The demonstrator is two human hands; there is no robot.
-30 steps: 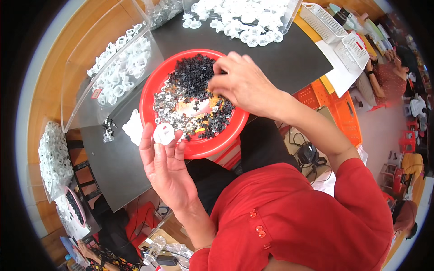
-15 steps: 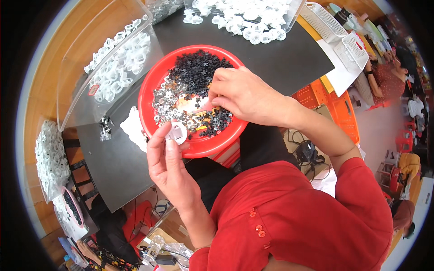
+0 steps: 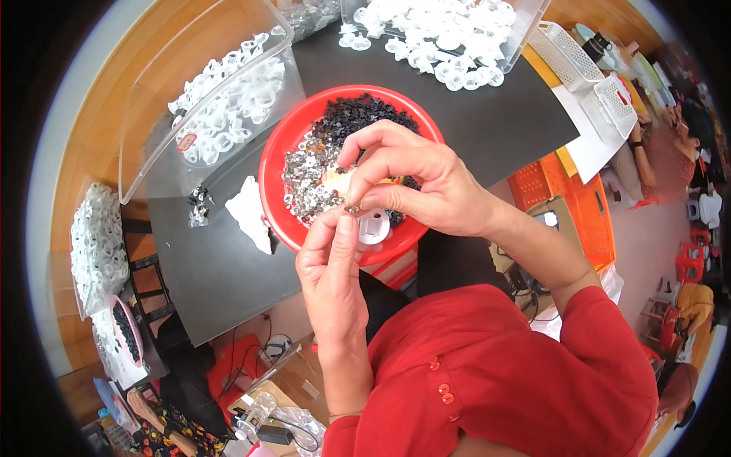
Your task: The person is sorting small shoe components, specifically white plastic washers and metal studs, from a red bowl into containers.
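Note:
My left hand (image 3: 333, 268) is closed, pinching a white round plastic part (image 3: 374, 227) with a small dark slot in its middle. My right hand (image 3: 434, 183) meets it, thumb and index finger closed on a small dark metallic piece (image 3: 352, 209) at the left fingertips. Its exact shape is too small to make out. Both hands are over the near side of a red round basin (image 3: 268, 171). Inside the basin lie a heap of small black parts (image 3: 365, 114) and a spread of small silver metal pieces (image 3: 301, 171); my right hand hides some of them.
The basin overlaps the near edge of a dark table (image 3: 495, 114). Clear bins of white plastic parts (image 3: 221, 99) stand behind and left. A white cloth (image 3: 250, 217) lies beside the basin. White baskets (image 3: 567, 57) and an orange crate (image 3: 575, 206) are at right; other people sit nearby.
My right hand has come out of the heap and up to my left hand, a small piece now at its fingertips. The left hand has shifted right with the white part; the whole view has shifted slightly.

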